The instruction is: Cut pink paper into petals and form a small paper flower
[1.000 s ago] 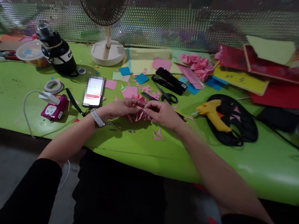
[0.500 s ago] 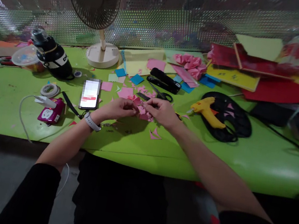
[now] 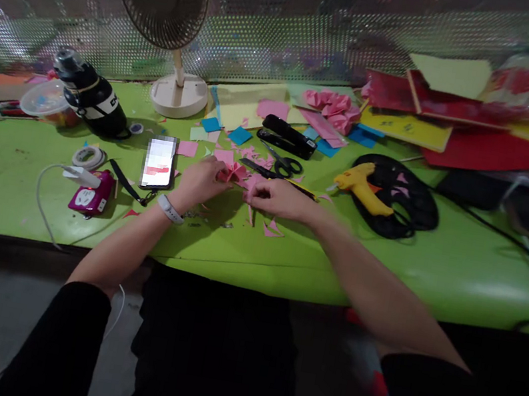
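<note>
Sitting at the bright green table (image 3: 3,181), I had a black water bottle (image 3: 91,98) lying at the far left, with a roll of white tape (image 3: 88,157) and a small magenta charger box (image 3: 89,198) nearer to me. Right of those lay a phone with a lit screen (image 3: 159,162), and behind it stood a white desk fan (image 3: 175,21). My left hand (image 3: 201,181), a white band on its wrist, was curled with its fingers closed on a small folded pink paper piece (image 3: 232,172), which sat low over the table just past the phone. My right hand (image 3: 279,198) was just beside it, fingers pinched narrowly on the same cluster of pink paper, though blur kept me from telling exactly how it gripped. Pink paper scraps (image 3: 269,229) lay under and near my hands. Farther off were black-handled scissors (image 3: 281,160) and a black stapler (image 3: 289,137), then a yellow glue gun (image 3: 362,187) resting on a black mat (image 3: 415,209), and a red card sheet (image 3: 505,154) at far right.
</note>
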Demonstrator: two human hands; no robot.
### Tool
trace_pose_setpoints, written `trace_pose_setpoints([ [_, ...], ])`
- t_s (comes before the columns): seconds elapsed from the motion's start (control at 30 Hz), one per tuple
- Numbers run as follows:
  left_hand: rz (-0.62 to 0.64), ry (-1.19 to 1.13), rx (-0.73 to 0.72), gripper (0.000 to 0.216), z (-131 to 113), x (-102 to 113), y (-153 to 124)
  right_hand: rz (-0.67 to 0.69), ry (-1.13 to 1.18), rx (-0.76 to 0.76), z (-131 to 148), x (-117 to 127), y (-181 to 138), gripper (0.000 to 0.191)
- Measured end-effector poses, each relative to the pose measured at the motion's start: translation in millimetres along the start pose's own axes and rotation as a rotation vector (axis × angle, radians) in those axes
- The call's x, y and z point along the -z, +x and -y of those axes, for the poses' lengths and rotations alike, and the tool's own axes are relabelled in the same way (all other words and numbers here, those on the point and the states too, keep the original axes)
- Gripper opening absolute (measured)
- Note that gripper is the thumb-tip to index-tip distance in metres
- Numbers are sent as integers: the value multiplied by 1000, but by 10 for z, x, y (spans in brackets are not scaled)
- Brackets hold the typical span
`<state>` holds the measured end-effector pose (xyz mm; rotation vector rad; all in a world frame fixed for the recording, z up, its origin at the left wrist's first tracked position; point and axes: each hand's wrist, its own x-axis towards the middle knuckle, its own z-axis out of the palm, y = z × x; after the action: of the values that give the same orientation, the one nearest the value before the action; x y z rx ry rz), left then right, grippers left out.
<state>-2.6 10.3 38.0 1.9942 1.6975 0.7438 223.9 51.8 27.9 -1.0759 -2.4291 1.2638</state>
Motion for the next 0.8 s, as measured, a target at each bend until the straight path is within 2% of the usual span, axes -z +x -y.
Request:
trace_pose_setpoints([
  [0.1,-11,39,-3,16,-7,-76,-14,-38,-139,20,-18,-42,33,16],
  [0.2,23,98,14,12,-16,-75,-9,-40,-208,4,2,-37,25,12],
  [0.37,5,65,17,12,-32,-10,7,-71,-176,38,126,69,-97,14],
  [0.43,-21,55,1,10,-37,9,10,22,-137,82,164,95,-151,22],
  [0.5,-43,41,-21,10,-40,18,11,172,-137,109,180,81,-184,27],
  [0.57,-56,42,-39,10,-35,18,11,277,-165,110,179,36,-193,23],
  [0.67,-49,100,-73,11,-15,5,11,329,-181,77,167,-28,-179,11],
  [0.8,-49,128,-143,13,17,-12,7,372,1,12,160,2,-165,14],
])
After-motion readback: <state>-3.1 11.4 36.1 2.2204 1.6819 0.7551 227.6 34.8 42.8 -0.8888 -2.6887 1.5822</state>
